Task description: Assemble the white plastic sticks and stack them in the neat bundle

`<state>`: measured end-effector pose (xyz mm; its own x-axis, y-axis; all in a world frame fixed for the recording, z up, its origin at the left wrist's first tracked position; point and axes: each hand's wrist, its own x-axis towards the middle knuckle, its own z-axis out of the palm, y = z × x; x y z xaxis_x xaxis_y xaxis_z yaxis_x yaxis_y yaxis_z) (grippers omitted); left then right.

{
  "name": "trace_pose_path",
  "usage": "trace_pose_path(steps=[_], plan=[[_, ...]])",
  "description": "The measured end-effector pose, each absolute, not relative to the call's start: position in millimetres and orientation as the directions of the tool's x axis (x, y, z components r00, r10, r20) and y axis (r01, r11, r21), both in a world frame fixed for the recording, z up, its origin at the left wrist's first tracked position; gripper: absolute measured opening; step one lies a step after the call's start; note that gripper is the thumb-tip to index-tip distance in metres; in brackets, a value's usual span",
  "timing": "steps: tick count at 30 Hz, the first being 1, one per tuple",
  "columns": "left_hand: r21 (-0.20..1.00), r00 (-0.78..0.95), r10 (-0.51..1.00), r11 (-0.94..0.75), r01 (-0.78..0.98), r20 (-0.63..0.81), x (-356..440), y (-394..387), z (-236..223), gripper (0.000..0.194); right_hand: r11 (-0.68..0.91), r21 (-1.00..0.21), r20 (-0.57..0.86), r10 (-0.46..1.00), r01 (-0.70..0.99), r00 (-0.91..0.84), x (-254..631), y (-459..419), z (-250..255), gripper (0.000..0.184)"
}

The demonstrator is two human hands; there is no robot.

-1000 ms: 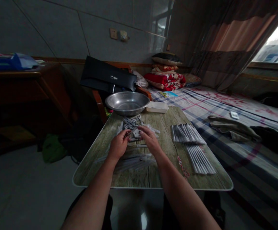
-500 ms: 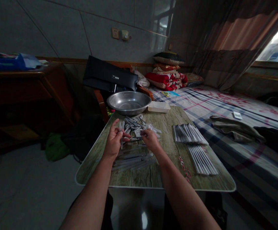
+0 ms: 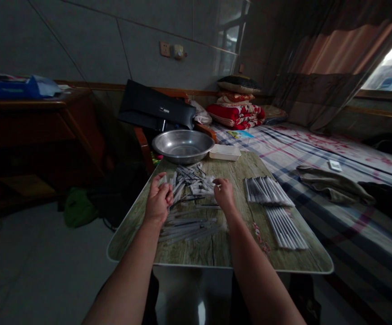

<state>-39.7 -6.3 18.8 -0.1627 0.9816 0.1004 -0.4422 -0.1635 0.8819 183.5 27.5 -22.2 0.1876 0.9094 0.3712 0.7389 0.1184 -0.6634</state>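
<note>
My left hand (image 3: 157, 198) is raised over the left side of the table, fingers curled around what looks like a clear plastic pen tube; its outline is faint. Beside it lies a loose pile of pen parts (image 3: 185, 178), with dark thin pieces and translucent ones mixed. At the pile's right edge, my right hand (image 3: 224, 194) has its fingertips drawn together by small white translucent pieces (image 3: 202, 186); whatever they pinch is hidden. Closer to me, several clear tubes (image 3: 189, 228) lie roughly side by side.
On the table's right lie a bundle of dark-tipped pens (image 3: 266, 190) and a row of white tubes (image 3: 286, 228). A red-and-white strip (image 3: 260, 237) lies left of them. A metal basin (image 3: 183, 146) and white tray (image 3: 225, 152) stand at the back, with a bed (image 3: 320, 149) to the right.
My right hand has moved right, from the middle of the pile to its right edge. My left hand has shifted slightly left and its fingers have curled in more.
</note>
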Motion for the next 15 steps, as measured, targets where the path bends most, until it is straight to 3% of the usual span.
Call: trace_pose_path(steps=[4, 7, 10, 15], plan=[[0.881, -0.152, 0.986, -0.131, -0.455, 0.068, -36.7, -6.8, 15.4, 0.047, 0.096, -0.376, 0.248, 0.969, 0.922, 0.0, 165.7, 21.3, -18.3, 0.039], [0.887, -0.142, 0.988, -0.123, -0.444, 0.066, -34.5, -8.7, 12.8, 0.05, 0.088, -0.241, 0.176, 0.983, 0.966, -0.046, 156.7, 21.4, -16.4, 0.043], [0.893, -0.127, 0.99, -0.116, -0.435, 0.066, -33.2, -10.8, 12.5, 0.05, 0.087, -0.193, 0.142, 0.988, 0.977, -0.06, 154.2, 24.6, -17.0, 0.042], [0.902, -0.124, 0.99, -0.109, -0.417, 0.062, -33.0, -12.1, 14.8, 0.048, 0.042, -0.231, 0.152, 0.988, 0.972, -0.006, 157.1, 28.4, -20.1, 0.033]])
